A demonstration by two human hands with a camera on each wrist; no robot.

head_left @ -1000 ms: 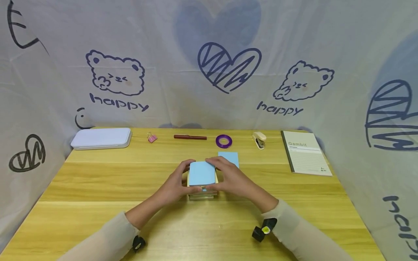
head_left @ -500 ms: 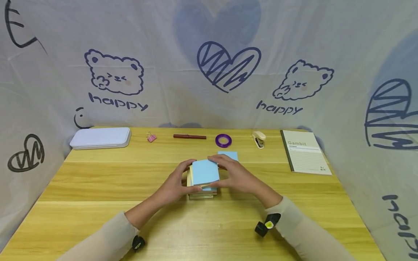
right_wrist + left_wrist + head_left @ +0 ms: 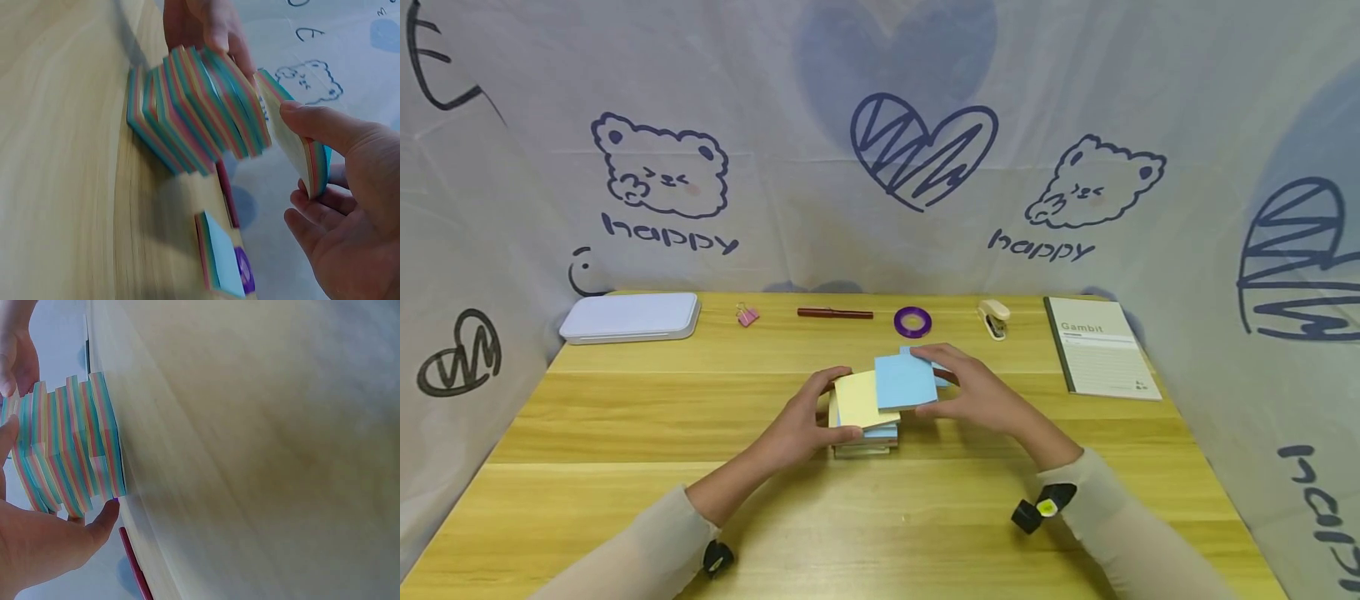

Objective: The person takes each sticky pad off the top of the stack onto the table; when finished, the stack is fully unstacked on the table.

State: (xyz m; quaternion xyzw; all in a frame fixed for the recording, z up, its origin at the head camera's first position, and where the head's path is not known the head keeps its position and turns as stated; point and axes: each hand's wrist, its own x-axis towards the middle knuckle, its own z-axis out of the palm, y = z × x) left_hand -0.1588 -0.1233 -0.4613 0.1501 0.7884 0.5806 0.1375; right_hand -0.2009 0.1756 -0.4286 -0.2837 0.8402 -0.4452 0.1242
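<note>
A tall, uneven stack of sticky note pads (image 3: 856, 400) stands mid-table, its top sheet yellow; striped layers show along its sides in the left wrist view. My left hand (image 3: 805, 423) grips the stack from the left, thumb at the near side and fingers at the far side. Between the thumb and fingers of my right hand (image 3: 977, 393) is one blue-topped sticky note pad (image 3: 906, 382), raised at the stack's upper right. From the right wrist view, this pad is tilted and apart from the stack. Another blue-topped pad (image 3: 224, 253) lies on the table, partly hidden by my right hand in the head view.
Along the back of the table (image 3: 625, 500) lie a white case (image 3: 631, 317), a pink binder clip (image 3: 747, 315), a dark red pen (image 3: 835, 313), a purple tape roll (image 3: 913, 322), a cream stapler (image 3: 995, 319) and a notebook (image 3: 1101, 348). A printed cloth hangs behind.
My right hand has lifted the top blue pad off the stack and moved it rightward, uncovering a yellow sheet beneath. The left hand has kept its place around the stack.
</note>
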